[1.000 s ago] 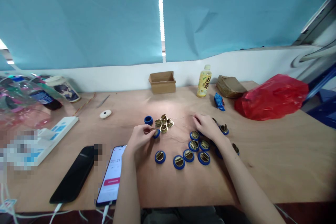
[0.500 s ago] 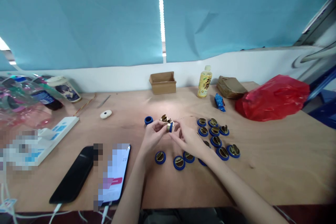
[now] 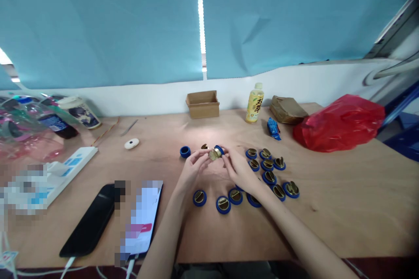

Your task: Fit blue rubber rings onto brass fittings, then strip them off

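Observation:
A brass piece with a blue ring (image 3: pixel 216 152) is held between my two hands over the middle of the table. My right hand (image 3: pixel 241 170) pinches it at the blue ring. At its brass end, on the left, are the closed fingertips of my left hand (image 3: pixel 195 163). Just behind my left hand lies a loose blue ring (image 3: pixel 185 151), and a small brass part (image 3: pixel 204 146) rests near it. Several similar brass discs in blue rings (image 3: pixel 269 177) are spread to the right of and below my hands; my right forearm partly covers some.
A cardboard box (image 3: pixel 203 105), a yellow drink bottle (image 3: pixel 255 103), a blue packet (image 3: pixel 274 128) and a red plastic bag (image 3: pixel 340 124) stand along the back. At left are a black phone (image 3: pixel 90 222), a lit phone (image 3: pixel 140 222), a power strip (image 3: pixel 73 170) and plastic bottles (image 3: pixel 55 124).
The brass piece has been turned and raised slightly to the right, its blue ring now facing up and right. My left fingers have shifted on the brass end.

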`<state>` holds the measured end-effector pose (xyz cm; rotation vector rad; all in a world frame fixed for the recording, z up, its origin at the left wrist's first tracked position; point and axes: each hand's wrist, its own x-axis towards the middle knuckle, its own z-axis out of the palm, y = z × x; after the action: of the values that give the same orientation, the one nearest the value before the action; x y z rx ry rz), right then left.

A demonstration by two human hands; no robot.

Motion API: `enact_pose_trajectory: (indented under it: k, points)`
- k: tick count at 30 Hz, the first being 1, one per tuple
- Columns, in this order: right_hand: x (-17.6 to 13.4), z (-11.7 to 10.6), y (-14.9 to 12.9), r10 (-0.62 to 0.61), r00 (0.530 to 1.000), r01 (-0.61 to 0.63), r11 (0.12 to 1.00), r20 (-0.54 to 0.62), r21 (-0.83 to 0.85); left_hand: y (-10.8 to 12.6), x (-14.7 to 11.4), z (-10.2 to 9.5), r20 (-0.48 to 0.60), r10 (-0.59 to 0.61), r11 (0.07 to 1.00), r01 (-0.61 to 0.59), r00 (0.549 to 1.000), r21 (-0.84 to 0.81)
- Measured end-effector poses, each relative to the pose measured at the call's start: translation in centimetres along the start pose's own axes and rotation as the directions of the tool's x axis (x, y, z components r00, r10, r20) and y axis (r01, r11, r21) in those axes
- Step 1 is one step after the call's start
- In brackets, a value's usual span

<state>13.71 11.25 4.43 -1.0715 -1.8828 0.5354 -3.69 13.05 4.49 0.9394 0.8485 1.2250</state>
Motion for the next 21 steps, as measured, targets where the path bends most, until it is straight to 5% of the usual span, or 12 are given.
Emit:
enact_pose_trajectory:
  k: [7, 13, 21]
  points:
    - [0.2, -0.4, -0.2, -0.029, 0.999, 0.030, 0.999, -0.028, 0.036, -1.4, 0.0, 0.1, 0.032, 0.048, 0.997, -0.050, 0.998, 0.057]
    - [0.3, -0.4, -0.1, 0.073, 0.997, -0.072, 0.996, -0.030, 0.045, -1.3, 0.0, 0.0, 0.116, 0.052, 0.997, -0.058, 0.992, 0.055]
    - [0.2, -0.8, -0.9, 0.136, 0.991, -0.135, 0.982, 0.005, 0.134, -1.4, -0.2, 0.6, 0.097, 0.051, 0.996, -0.058, 0.994, 0.069]
